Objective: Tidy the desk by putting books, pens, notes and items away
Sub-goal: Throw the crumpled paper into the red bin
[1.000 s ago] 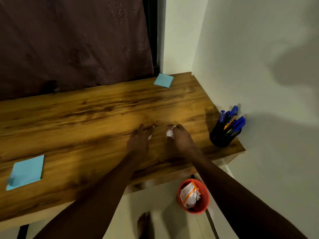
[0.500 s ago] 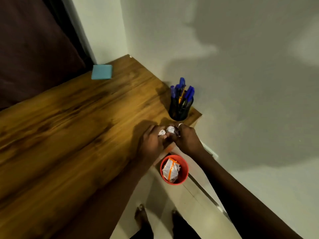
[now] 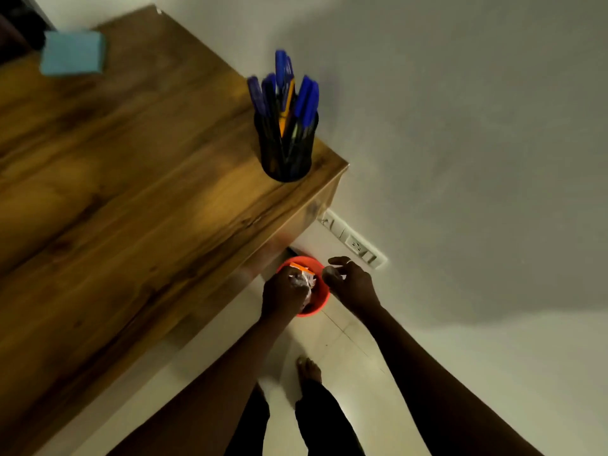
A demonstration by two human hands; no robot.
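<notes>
A person stands with a bare foot [image 3: 308, 370] on the pale tiled floor [image 3: 348, 353] and reaches both arms down over a small red bin [image 3: 318, 307], which sits on the floor just below the near right corner of the wooden surface [image 3: 138, 199]. The left hand [image 3: 283, 299] hangs over the bin's mouth, knuckles to the camera, its fingers curled down toward a ball of crumpled paper [image 3: 300, 280]. From this angle it cannot be told whether the fingers grip the ball or whether it already lies loose in the bin beside an orange-striped wrapper [image 3: 301, 267]. The right hand [image 3: 352, 286] hovers at the wall-side rim of the bin, fingers loosely spread and apart, with nothing visible in them. Just beyond, a white socket strip [image 3: 353, 243] runs along the wall. At the near right corner of the surface a black mesh holder [image 3: 286, 156] stands upright, packed with blue-capped pens [image 3: 291, 90], so the pens appear to be dealt with. Further off, close to the far edge, a blue pad of notes [image 3: 72, 57] lies flat and blurred, not yet put away. No books are in view. The tidying looks well advanced: the scrap paper is at the bin, the pens are housed, and the pad is the one visible job left. The left end of the surface is out of shot, so more may wait there.
</notes>
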